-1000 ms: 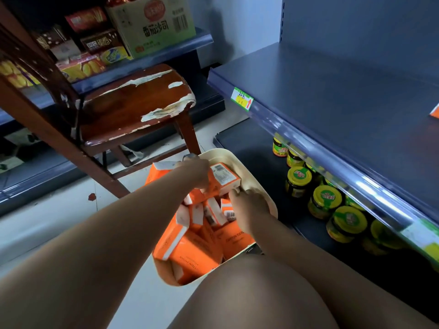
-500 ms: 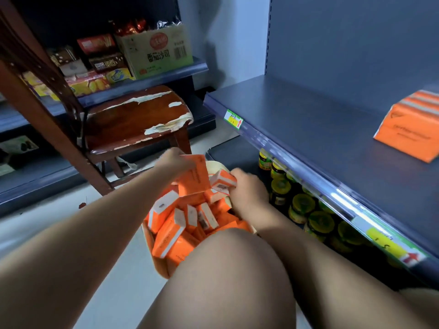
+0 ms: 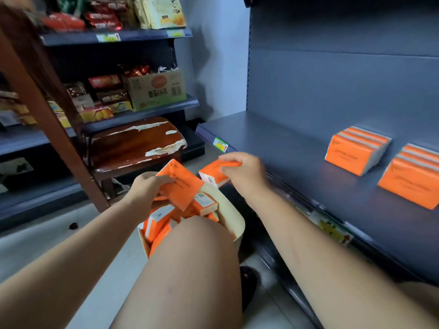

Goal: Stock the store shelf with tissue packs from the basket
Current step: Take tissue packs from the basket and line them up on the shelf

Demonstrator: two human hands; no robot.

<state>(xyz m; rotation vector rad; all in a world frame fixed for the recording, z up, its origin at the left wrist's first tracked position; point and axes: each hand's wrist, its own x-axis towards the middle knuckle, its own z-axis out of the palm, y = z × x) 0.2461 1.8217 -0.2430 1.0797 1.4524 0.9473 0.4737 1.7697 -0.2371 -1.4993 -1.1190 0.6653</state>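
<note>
Tissue packs, orange with white ends: left hand grips one, right hand pinches another.

We saw orange tissue packs heaped in the cream basket, two stacks on the grey shelf.

The basket below both grips is largely hidden by a bare knee and by the loose packs heaped in it; only its cream wall is seen. The tissue pack in the left grip is covered at one corner by the fingers, and the second pack is partly hidden under the right grip. Their print is too small to be read. Well right of the right grip, the nearer stack on the shelf is cut by the picture's edge. The price tag beneath the right forearm is blurred.
</note>
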